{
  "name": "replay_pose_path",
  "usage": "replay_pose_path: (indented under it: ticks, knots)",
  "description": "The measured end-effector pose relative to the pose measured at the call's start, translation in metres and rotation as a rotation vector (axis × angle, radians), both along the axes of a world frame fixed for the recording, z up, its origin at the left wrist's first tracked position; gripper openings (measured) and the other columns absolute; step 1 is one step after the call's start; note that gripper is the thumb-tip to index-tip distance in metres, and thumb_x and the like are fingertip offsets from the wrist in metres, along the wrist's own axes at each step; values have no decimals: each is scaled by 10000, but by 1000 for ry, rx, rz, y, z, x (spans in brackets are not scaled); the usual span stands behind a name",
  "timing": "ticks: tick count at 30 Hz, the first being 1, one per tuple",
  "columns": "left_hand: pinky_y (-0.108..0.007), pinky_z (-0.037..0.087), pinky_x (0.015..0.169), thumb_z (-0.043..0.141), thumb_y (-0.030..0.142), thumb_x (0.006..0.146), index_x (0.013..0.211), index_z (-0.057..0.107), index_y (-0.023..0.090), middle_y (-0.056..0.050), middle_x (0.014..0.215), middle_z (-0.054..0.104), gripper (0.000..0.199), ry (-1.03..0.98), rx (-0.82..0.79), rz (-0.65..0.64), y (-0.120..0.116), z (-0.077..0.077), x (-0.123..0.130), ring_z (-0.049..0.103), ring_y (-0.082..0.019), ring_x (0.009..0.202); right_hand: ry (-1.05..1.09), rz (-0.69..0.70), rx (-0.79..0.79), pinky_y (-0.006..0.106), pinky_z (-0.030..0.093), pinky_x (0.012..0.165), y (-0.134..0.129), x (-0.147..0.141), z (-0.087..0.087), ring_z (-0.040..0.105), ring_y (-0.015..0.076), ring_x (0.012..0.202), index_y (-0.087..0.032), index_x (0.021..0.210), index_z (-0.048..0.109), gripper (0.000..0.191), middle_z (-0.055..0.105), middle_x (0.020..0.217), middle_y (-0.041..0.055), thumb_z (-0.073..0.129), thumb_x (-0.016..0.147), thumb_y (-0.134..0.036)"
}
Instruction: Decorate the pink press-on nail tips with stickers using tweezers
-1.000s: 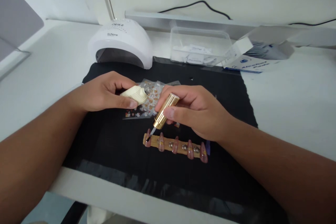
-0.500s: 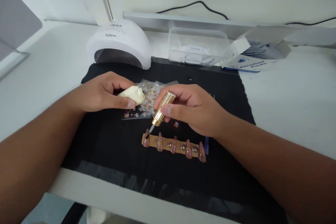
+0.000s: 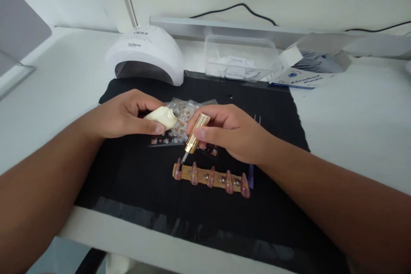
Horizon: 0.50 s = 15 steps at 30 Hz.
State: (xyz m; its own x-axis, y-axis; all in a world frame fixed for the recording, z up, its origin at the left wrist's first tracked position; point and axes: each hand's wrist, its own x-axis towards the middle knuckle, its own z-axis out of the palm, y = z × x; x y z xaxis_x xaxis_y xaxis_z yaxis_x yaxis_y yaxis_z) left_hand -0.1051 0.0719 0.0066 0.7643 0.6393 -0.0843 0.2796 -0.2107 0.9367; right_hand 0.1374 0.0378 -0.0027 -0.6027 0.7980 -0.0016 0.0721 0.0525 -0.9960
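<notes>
My left hand (image 3: 136, 113) grips a cream ribbed bottle (image 3: 163, 117), its open neck tilted to the right. Between the fingers of my right hand (image 3: 224, 130) is a gold-capped brush (image 3: 196, 135), slanting down to the left. The brush tip is at the leftmost pink nail tip (image 3: 178, 169); whether it touches is too small to tell. Several pink pointed nail tips stand across a wooden strip (image 3: 186, 173), with silver round pieces between some of them. Sticker sheets (image 3: 180, 130) lie behind, partly covered by my right hand.
A black mat (image 3: 144, 180) covers the table's middle. Behind it stand a white nail lamp (image 3: 146, 53), a clear plastic box (image 3: 240, 58) with small packets, and an open alcohol pads box (image 3: 308, 72). A purple-handled tool (image 3: 251, 176) lies right of the strip, partly hidden.
The brush and my right hand have shifted very slightly left in view, as have the strip and the boxes. Both hands keep their holds.
</notes>
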Motion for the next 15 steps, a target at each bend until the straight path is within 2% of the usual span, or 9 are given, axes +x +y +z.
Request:
replay_pose_path:
  ticks: [3, 10, 15]
  knots:
    - [-157, 430, 566, 673, 249, 841, 817, 686, 106, 0, 695, 653, 145, -10, -14, -19, -1, 0, 0, 553, -89, 625, 30, -21, -14, 184, 429, 481, 2, 1, -1, 545, 91, 528, -149, 750, 640, 139, 613, 617, -15, 679, 800, -273]
    - [-162, 410, 558, 677, 268, 828, 773, 673, 123, 11, 675, 626, 155, 15, 5, 2, 1, -2, 0, 534, -93, 615, 327, -102, -134, 181, 462, 510, 12, 8, -4, 559, 83, 544, -134, 759, 689, 139, 647, 652, -1, 727, 765, -268]
    - [-171, 370, 522, 677, 321, 824, 718, 639, 144, 16, 641, 576, 210, 45, 12, -30, -1, -1, 3, 505, -97, 585, 523, -329, -27, 215, 511, 559, 20, 14, -9, 573, 106, 584, -173, 770, 707, 221, 633, 651, -9, 754, 762, -389]
